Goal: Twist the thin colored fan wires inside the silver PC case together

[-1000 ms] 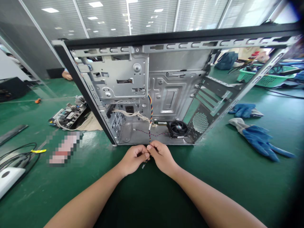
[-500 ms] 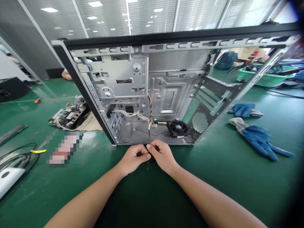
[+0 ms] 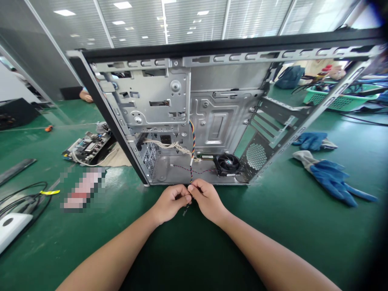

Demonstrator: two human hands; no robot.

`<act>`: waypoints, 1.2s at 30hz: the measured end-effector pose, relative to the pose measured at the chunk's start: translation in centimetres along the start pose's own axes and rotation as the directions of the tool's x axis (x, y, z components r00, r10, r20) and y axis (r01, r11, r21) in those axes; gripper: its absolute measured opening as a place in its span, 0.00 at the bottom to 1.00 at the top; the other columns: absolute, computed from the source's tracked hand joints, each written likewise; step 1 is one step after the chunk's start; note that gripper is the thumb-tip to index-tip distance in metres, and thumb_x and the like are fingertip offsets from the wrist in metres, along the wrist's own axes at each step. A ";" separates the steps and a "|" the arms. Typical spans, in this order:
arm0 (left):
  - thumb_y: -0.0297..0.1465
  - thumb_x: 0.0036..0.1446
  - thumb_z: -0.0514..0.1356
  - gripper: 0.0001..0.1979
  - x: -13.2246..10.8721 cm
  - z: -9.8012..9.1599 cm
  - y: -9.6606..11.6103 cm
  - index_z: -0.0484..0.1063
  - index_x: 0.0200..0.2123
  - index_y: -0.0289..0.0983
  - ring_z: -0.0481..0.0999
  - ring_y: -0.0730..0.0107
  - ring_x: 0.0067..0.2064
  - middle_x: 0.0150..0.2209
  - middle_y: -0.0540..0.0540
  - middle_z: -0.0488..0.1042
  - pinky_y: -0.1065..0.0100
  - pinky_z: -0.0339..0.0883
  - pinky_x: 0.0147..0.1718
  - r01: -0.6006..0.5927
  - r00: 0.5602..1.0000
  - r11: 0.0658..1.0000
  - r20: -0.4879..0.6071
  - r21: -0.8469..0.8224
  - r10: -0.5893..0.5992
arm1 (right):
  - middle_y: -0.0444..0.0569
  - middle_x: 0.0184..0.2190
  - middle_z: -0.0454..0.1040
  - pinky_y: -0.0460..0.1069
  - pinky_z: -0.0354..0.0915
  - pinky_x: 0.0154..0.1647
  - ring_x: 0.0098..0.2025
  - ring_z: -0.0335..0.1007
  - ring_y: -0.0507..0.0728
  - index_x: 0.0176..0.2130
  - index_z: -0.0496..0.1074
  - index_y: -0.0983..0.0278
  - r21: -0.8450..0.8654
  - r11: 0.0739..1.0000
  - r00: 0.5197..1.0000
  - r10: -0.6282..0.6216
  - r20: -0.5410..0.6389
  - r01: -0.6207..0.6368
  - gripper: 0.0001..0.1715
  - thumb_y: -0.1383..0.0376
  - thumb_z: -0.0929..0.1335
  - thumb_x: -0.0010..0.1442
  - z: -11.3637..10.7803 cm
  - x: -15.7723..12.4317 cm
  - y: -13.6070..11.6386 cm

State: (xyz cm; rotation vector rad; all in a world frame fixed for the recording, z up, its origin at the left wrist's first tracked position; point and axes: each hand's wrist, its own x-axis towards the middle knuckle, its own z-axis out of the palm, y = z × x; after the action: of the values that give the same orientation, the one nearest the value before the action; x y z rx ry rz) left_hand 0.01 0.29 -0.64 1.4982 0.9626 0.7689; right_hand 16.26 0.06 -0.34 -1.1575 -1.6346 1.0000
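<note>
A twisted multicoloured cable [image 3: 193,139] hangs from the drive bay of an open computer case [image 3: 151,91]. Its lower stretch runs between my hands in front of the case's bottom edge. My left hand [image 3: 171,202] is closed on the cable, thumb against forefinger. Pinching it slightly higher, my right hand [image 3: 207,198] touches the left fingertips. The cable's dark free end [image 3: 184,211] dangles below my fingers. Inside the case, white twisted wires [image 3: 169,144], a black cooling fan [image 3: 228,163] and a green memory stick [image 3: 207,157] are visible.
Blue work gloves [image 3: 332,178] lie at right, with a green basket [image 3: 345,100] of cables behind. At left are a circuit board [image 3: 87,146], a pixelated item [image 3: 85,190], black cables [image 3: 39,202] and a white box [image 3: 13,228]. Another person's hand [image 3: 87,95] shows behind the case.
The cable's free end has swung slightly to the left below my fingers. Both hands keep their pinch in nearly the same place.
</note>
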 end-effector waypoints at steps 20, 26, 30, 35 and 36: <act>0.37 0.52 0.64 0.16 0.0 0.2 -0.7 0.62 0.24 0.34 0.59 0.77 0.27 0.24 0.54 0.61 0.73 0.53 0.27 -0.009 1.000 1.000 0.021 -0.011 0.010 | 0.40 0.18 0.63 0.45 0.55 0.24 0.22 0.57 0.49 0.24 0.64 0.62 -0.063 0.996 0.997 -0.066 -0.043 0.064 0.10 0.66 0.65 0.56 0.0 -0.3 -0.7; 0.37 0.52 0.64 0.15 -0.1 0.1 -0.4 0.62 0.24 0.34 0.58 0.77 0.27 0.24 0.54 0.61 0.72 0.53 0.27 0.000 0.999 1.000 0.048 -0.004 0.000 | 0.40 0.19 0.63 0.45 0.55 0.24 0.23 0.57 0.50 0.24 0.64 0.62 -0.056 0.997 0.997 -0.057 -0.060 0.054 0.11 0.64 0.67 0.57 -0.1 -0.3 -0.5; 0.36 0.54 0.63 0.15 0.0 0.0 -0.2 0.63 0.24 0.34 0.57 0.77 0.26 0.23 0.54 0.60 0.72 0.52 0.27 -0.002 0.998 1.000 0.061 0.020 0.001 | 0.40 0.20 0.62 0.46 0.55 0.26 0.24 0.57 0.50 0.23 0.61 0.62 -0.095 0.992 0.994 -0.089 -0.064 0.083 0.15 0.64 0.65 0.59 -0.1 -0.3 -0.3; 0.35 0.55 0.62 0.13 0.0 0.0 -0.1 0.64 0.24 0.34 0.57 0.77 0.26 0.23 0.53 0.61 0.72 0.52 0.27 -0.016 0.998 0.999 0.062 0.045 0.013 | 0.40 0.19 0.60 0.46 0.54 0.25 0.23 0.56 0.50 0.23 0.59 0.62 -0.080 0.994 0.995 -0.077 -0.062 0.072 0.16 0.64 0.64 0.60 -0.1 -0.2 -0.3; 0.35 0.55 0.61 0.13 -0.1 0.0 0.0 0.64 0.25 0.34 0.58 0.77 0.26 0.23 0.53 0.61 0.72 0.52 0.27 -0.018 0.998 0.999 0.061 0.046 0.016 | 0.39 0.19 0.60 0.46 0.54 0.25 0.23 0.56 0.50 0.22 0.59 0.62 -0.075 0.995 0.995 -0.073 -0.061 0.068 0.16 0.63 0.64 0.60 -0.1 -0.2 -0.3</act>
State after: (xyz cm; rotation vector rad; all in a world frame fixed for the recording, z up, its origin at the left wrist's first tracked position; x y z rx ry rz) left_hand -0.04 0.25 -0.68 1.5634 0.9295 0.7136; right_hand 16.35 -0.19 -0.07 -1.1600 -1.6615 0.8565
